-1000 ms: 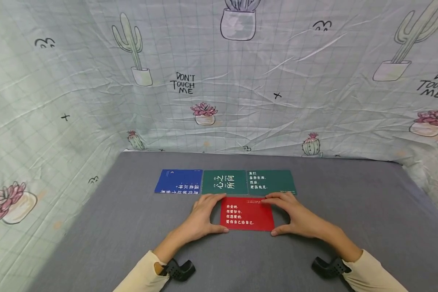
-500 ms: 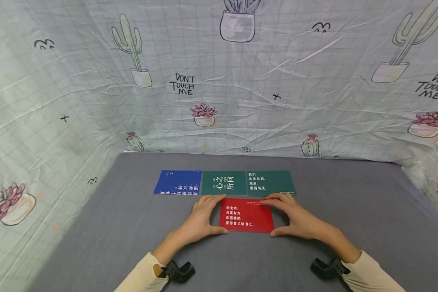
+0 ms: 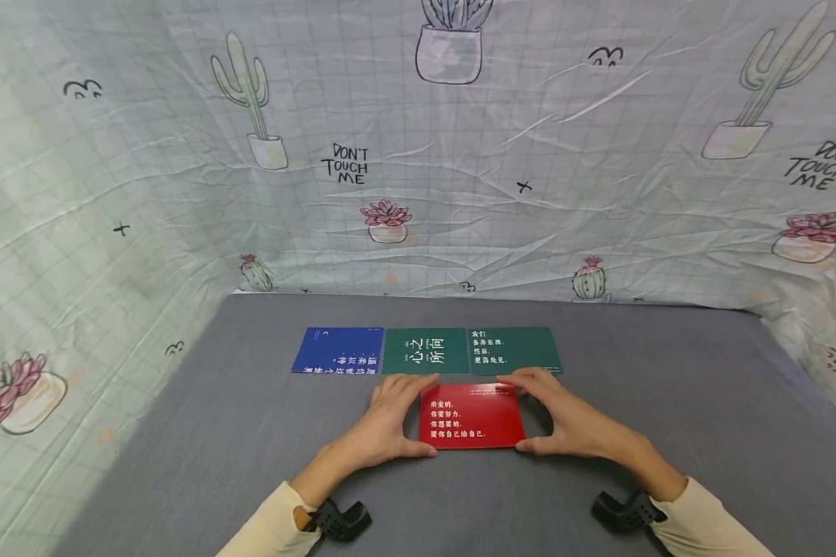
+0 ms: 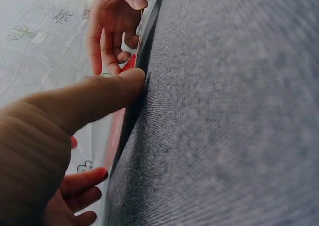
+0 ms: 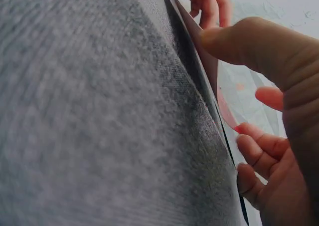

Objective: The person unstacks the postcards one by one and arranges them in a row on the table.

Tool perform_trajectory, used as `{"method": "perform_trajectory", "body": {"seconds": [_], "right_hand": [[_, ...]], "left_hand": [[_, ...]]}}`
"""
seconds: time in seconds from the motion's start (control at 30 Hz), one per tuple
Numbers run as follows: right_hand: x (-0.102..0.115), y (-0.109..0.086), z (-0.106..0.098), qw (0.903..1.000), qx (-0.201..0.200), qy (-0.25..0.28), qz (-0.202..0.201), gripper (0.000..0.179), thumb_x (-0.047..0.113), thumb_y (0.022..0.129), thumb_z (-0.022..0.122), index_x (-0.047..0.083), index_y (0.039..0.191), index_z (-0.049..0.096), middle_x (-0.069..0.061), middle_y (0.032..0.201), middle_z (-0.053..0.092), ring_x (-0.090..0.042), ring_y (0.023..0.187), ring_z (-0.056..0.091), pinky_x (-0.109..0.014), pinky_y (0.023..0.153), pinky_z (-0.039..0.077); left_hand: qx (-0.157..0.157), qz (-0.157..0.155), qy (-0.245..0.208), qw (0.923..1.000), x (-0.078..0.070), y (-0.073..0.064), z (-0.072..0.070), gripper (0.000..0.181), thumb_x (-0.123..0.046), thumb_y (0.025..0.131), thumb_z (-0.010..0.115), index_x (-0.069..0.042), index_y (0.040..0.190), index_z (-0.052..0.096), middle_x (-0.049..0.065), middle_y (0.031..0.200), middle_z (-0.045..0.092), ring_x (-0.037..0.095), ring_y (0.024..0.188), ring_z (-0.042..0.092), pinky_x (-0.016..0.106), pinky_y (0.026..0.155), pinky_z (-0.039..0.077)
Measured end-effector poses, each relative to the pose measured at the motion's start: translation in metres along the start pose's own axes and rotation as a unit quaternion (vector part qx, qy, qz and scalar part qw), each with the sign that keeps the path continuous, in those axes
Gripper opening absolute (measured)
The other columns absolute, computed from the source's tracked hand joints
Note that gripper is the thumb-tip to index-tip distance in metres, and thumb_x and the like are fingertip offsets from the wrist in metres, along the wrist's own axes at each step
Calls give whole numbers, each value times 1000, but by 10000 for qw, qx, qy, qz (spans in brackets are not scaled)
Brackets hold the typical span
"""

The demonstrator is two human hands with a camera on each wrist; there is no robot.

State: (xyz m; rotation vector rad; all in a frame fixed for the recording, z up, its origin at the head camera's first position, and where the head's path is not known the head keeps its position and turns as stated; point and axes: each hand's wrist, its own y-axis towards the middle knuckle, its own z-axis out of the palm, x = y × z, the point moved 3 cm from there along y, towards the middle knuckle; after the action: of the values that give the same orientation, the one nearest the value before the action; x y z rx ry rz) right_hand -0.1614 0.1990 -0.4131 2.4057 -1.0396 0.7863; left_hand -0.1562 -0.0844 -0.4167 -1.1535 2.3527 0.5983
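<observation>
A red card [image 3: 470,418] with white Chinese writing is held between both hands in the head view. My left hand [image 3: 387,418] pinches its left side, the thumb at the near corner and the fingers at the far one. On the other side, my right hand [image 3: 573,416] grips the right corners in the same way. Both wrist views show the card edge-on; in the right wrist view the card [image 5: 212,69] has a dark gap between it and the grey cloth. Beyond it, a blue card [image 3: 337,344] and two green cards, one central [image 3: 395,356] and one right [image 3: 536,352], lie in a row.
Grey cloth [image 3: 202,464] covers the tabletop around the cards. A pale curtain [image 3: 460,155] printed with cacti rises behind the far edge and along the left. Black wrist devices [image 3: 341,520] sit on both wrists, below cream sleeves [image 3: 272,522].
The red card has come slightly up off the cloth and a little nearer to me, widening the space to the row. The blue and green cards stay in place; the head view has shifted slightly.
</observation>
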Motion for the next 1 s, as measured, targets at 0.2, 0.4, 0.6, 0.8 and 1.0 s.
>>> {"method": "perform_trajectory", "body": {"seconds": [0.2, 0.4, 0.6, 0.8, 1.0], "right_hand": [[-1, -3, -6, 9997, 122, -187, 38, 86, 36, 74, 82, 26, 146, 36, 0, 141, 34, -18, 125, 30, -36, 84, 52], [-2, -4, -17, 9984, -258, -414, -300, 90, 43, 70, 83, 22, 146, 39, -8, 145, 35, -19, 127, 29, -46, 88, 48], [-8, -11, -36, 9918, -762, -849, -573, 91, 36, 68, 86, 13, 144, 41, -11, 143, 35, -23, 125, 29, -48, 83, 50], [-20, -24, -60, 9918, -895, -815, -412, 87, 33, 71, 85, 13, 143, 42, -10, 144, 36, -19, 125, 29, -50, 83, 48], [-32, -36, -82, 9952, -765, -612, -45, 85, 30, 72, 85, 15, 144, 42, -6, 148, 34, -18, 125, 25, -55, 84, 40]], "left_hand": [[-76, 398, 161, 9990, -6, 9, -6, 96, -33, 67, 87, -14, 146, 36, 6, 136, 42, 22, 127, 34, 50, 106, 27], [-162, 527, 168, 9983, -15, 26, -14, 95, -35, 68, 86, -12, 145, 35, 6, 142, 40, 23, 131, 34, 52, 107, 27], [-256, 545, 85, 9981, -27, 47, -12, 93, -37, 69, 84, -12, 144, 35, 7, 143, 40, 24, 131, 34, 54, 106, 28], [-302, 605, 69, 9977, -39, 70, -1, 92, -38, 71, 83, -11, 144, 35, 6, 142, 40, 21, 130, 36, 50, 106, 29], [-327, 673, 250, 9969, -53, 94, 13, 92, -41, 71, 82, -11, 144, 35, 4, 140, 41, 17, 129, 36, 44, 107, 27]]}}
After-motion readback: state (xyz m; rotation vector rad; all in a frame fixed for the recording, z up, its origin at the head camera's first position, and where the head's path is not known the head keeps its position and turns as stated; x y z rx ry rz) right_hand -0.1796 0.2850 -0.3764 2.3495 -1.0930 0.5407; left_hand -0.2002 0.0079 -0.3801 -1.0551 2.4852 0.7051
